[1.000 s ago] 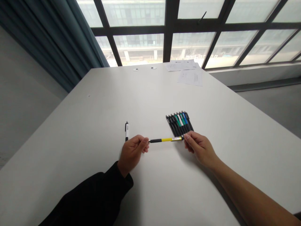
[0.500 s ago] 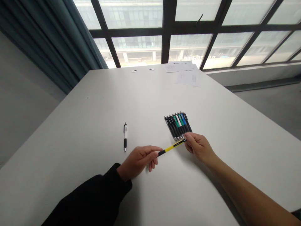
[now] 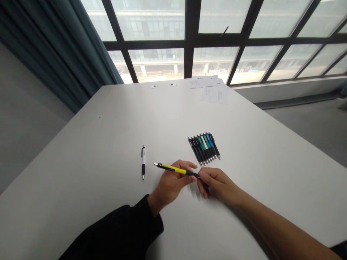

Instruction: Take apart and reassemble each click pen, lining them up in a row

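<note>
A yellow pen point(image 3: 177, 170) with a black grip is held just above the table, its clicker end pointing left. The fingers of my right hand point(image 3: 218, 184) pinch it at the tip end, covering the tip. My left hand point(image 3: 172, 186) is open just behind the pen, with thumb and forefinger apart on either side of the barrel. Beyond my right hand, several pens point(image 3: 205, 148) with black, green, white and blue barrels lie side by side in a slanted row. To the left of my hands, a white pen point(image 3: 143, 160) with a black grip lies alone, tip toward me.
All of this is on a large white table point(image 3: 116, 137). Sheets of paper point(image 3: 214, 94) lie at its far right end, and two small white-and-black pieces point(image 3: 173, 85) sit along the far edge. Behind are windows and a dark curtain point(image 3: 89, 54).
The yellow pen has swung round: its clicker end now points left and its tip is at my right hand. My left hand has loosened from the grip and moved right.
</note>
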Demonstrator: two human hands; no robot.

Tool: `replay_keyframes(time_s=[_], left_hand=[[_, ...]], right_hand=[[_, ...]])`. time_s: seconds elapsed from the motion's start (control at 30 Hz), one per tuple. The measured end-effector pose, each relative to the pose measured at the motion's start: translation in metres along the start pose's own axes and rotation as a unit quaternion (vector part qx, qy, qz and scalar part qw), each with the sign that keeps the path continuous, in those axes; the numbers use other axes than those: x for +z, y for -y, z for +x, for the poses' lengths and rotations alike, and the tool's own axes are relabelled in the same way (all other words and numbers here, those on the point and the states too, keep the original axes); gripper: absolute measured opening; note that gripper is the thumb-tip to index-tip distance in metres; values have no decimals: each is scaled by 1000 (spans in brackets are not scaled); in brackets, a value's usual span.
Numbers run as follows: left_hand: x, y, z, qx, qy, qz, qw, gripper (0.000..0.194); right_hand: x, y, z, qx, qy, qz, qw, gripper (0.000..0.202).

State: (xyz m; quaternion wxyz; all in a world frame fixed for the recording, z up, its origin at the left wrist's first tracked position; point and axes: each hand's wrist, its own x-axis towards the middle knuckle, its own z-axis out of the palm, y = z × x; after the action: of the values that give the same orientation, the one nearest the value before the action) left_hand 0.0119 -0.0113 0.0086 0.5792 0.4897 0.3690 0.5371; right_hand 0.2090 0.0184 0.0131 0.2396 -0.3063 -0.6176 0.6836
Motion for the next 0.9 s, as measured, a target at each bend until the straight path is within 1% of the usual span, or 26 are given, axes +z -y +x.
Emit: replay_keyframes(time_s=[0.07,0.13,0.2,0.27,0.33,0.4,0.43,0.5,0.57,0.6,0.63,0.67,0.7,0.73,0.77,0.83,0.9], left_hand=[[-4,-3,-3,19,-1,71,997,26],[-6,-6,-7,32,16,163,986,24],[-6,-7,-11,56,50,256,964,33],[-5,-6,-12,69,77,298,949,43],[-4,-4,-12,51,79,290,952,48],[-3,-3,-11,24,69,263,962,52],[-2,-3,-10,15,69,249,966,53],[-1,-2,-10,9,72,229,971,55],[0,-2,-9,8,71,221,973,56],[0,-2,-9,6,66,219,973,57],[0,-2,-9,0,58,215,975,58],[0,-1,-9,-9,49,208,977,59],[0,0,-9,-20,41,198,979,60],[0,1,-8,-29,32,188,981,60],[0,1,-8,-36,24,181,983,61],[1,3,-8,-43,14,170,984,62],[3,5,-8,-49,4,156,987,62]], right_hand=[[2,1,0,19,9,27,999,53],[2,2,0,32,20,39,999,50],[1,4,0,43,33,39,998,47],[1,4,0,42,32,43,998,43],[2,3,0,23,8,57,998,37],[3,2,1,-3,-27,70,997,31],[4,2,1,-13,-40,74,996,32],[5,3,1,-23,-41,62,997,33],[6,4,0,-27,-22,24,999,27],[6,4,0,-33,-23,3,999,29],[6,5,0,-45,-37,-14,998,29],[6,5,0,-60,-59,-21,996,24],[6,5,0,-75,-84,-18,993,25],[6,5,0,-85,-99,-10,991,33],[6,5,0,-85,-101,-4,991,35],[6,4,1,-70,-84,-13,994,24],[6,4,1,-73,-89,-33,993,24]])
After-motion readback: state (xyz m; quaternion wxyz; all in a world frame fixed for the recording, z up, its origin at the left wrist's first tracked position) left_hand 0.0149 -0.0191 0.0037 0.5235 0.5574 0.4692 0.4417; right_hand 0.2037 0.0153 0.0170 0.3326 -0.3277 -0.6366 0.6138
